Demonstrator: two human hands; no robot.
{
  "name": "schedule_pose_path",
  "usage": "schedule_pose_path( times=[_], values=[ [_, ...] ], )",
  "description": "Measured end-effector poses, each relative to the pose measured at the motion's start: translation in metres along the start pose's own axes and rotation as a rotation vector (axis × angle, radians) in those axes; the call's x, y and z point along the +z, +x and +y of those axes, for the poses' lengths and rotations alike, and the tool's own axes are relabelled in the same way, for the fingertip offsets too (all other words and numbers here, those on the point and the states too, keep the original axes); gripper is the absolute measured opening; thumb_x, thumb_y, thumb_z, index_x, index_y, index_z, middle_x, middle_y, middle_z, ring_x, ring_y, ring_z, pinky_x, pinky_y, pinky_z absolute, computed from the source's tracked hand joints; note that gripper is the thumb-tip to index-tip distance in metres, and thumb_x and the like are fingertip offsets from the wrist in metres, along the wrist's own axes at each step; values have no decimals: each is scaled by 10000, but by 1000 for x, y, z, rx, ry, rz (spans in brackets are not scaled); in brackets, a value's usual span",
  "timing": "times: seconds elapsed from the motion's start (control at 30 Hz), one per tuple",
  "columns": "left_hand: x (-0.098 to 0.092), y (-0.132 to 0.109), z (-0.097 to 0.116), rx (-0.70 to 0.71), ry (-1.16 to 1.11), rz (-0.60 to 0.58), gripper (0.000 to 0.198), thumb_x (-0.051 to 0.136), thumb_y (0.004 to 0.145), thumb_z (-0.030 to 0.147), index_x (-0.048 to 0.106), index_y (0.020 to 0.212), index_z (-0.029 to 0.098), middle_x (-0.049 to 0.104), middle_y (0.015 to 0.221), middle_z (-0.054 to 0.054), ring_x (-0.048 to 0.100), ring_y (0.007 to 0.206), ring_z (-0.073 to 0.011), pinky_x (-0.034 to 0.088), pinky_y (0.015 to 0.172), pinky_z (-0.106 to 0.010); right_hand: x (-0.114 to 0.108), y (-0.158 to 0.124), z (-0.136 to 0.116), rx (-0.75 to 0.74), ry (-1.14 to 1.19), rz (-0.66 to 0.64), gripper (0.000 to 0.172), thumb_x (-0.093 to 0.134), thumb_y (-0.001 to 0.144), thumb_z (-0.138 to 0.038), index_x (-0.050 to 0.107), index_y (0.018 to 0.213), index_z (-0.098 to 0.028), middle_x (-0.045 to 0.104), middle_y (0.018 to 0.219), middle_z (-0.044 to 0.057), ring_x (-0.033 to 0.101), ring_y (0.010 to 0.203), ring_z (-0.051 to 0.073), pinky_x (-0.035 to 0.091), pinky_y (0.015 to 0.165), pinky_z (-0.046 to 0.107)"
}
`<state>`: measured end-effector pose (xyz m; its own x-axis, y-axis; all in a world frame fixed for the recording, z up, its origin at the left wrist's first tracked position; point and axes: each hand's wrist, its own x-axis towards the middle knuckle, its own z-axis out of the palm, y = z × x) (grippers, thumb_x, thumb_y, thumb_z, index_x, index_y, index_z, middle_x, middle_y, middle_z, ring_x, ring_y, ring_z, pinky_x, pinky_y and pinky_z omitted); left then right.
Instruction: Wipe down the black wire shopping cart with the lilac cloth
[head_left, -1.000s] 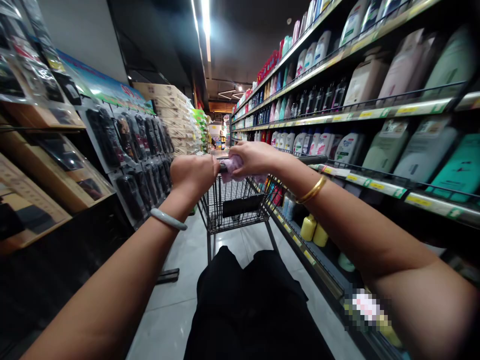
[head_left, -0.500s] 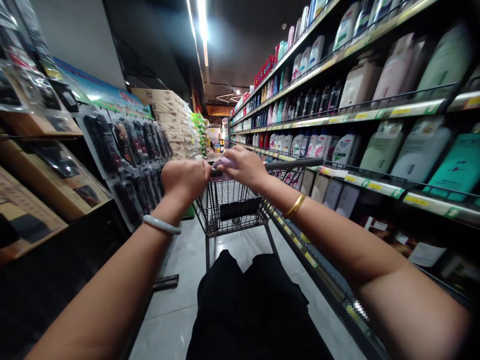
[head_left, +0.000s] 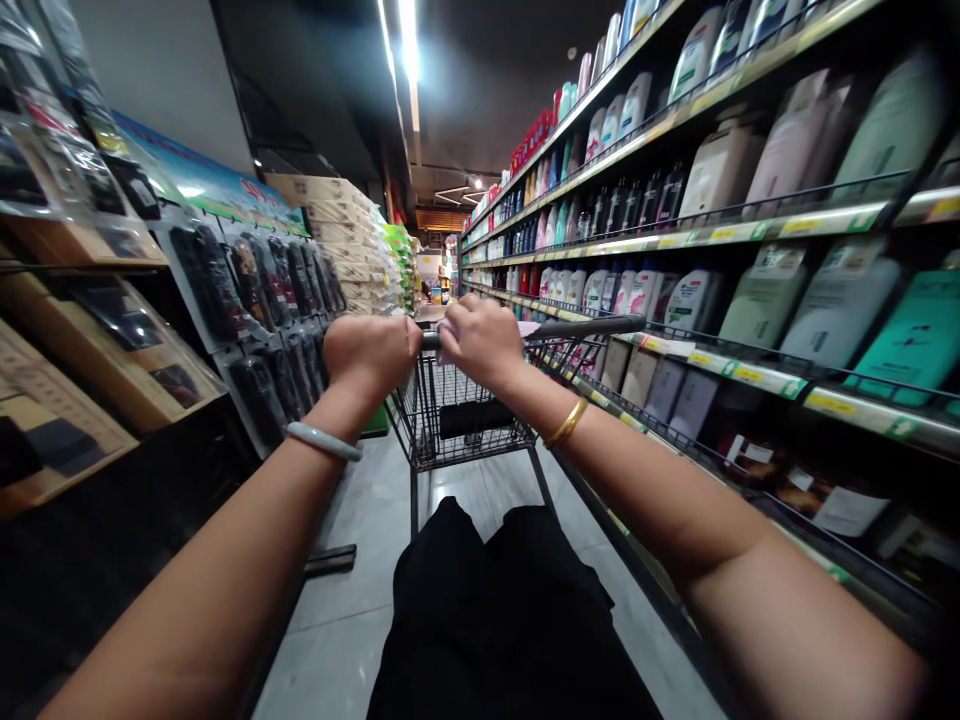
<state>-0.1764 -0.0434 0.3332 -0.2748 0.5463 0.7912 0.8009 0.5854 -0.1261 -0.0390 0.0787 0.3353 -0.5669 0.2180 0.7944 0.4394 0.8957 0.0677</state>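
Your right hand (head_left: 484,342) partly hides the lilac cloth (head_left: 530,328), your left forearm (head_left: 202,560) is cut off below, far bottles (head_left: 517,238) are illegible

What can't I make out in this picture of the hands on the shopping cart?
All in the head view:
Left hand: fingertips hidden behind its own fist.
Cart handle: left end covered by that fist.
Lilac cloth: partly covered by the right hand.
Far red bottles: labels too small to read.
Black trousers: cut off by the bottom edge.
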Motion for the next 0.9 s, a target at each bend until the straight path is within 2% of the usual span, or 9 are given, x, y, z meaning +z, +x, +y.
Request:
schedule_pose_path(
  times=[0.13,0.27,0.37,0.47,0.57,0.63,0.77,0.83,0.9],
  values=[
    [0,0,-3,8,-8,-11,694,180,1041,434,793,954,122,763,903,-164,637,746,-240,346,679,-359,-6,-3,9,-199,134,-58,386,443,1012,-450,699,1195,-226,689,1289,108,598,1112,277,435,925,400],
    [4,0,0,6,-8,7,694,184,1044,430,806,963,133,778,910,-152,669,768,-247,340,661,-359,-14,15,33,77,138,-153,333,487,955,-400,763,1029,-228,750,1107,103,636,917,256,401,719,362],
    [9,1,4,6,-46,75,614,266,1028,397,809,912,133,777,861,-161,688,754,-259,337,652,-361,-7,20,26,150,44,-147,327,498,936,-382,776,971,-213,767,1048,116,637,850,249,367,679,354],
    [12,1,1,25,-45,91,578,298,1029,384,805,893,144,784,871,-154,696,756,-252,332,648,-357,0,5,13,-30,42,-32,338,494,956,-389,758,1085,-223,752,1184,112,641,955,266,406,761,377],
    [12,0,-5,44,-49,91,568,306,1033,384,804,885,152,790,882,-145,696,746,-243,320,639,-355,0,-11,21,-250,81,36,378,527,945,-392,711,1235,-235,699,1336,100,616,1125,296,429,885,405],
    [12,0,-6,39,-53,94,560,314,1029,377,805,877,155,788,868,-144,694,739,-240,318,638,-355,-5,-11,33,-174,86,24,372,543,923,-392,725,1198,-220,717,1269,111,631,1071,291,429,827,390],
    [14,0,-2,14,-66,101,554,313,1024,370,806,875,165,784,848,-146,687,735,-242,330,646,-358,-8,8,33,168,31,-90,313,527,905,-397,771,960,-209,757,1020,113,627,822,249,337,651,349],
    [15,1,-1,20,-72,99,552,314,1024,375,806,886,165,786,859,-147,688,739,-241,334,655,-360,-5,11,19,109,31,-78,310,522,909,-380,774,982,-213,760,1046,109,631,844,249,346,666,353],
    [15,0,-2,37,-78,93,544,320,1024,378,804,891,170,789,871,-141,690,745,-236,336,664,-358,-3,6,7,-55,64,-14,324,523,919,-363,763,1078,-215,750,1148,110,641,941,263,394,738,370]
  ],
)
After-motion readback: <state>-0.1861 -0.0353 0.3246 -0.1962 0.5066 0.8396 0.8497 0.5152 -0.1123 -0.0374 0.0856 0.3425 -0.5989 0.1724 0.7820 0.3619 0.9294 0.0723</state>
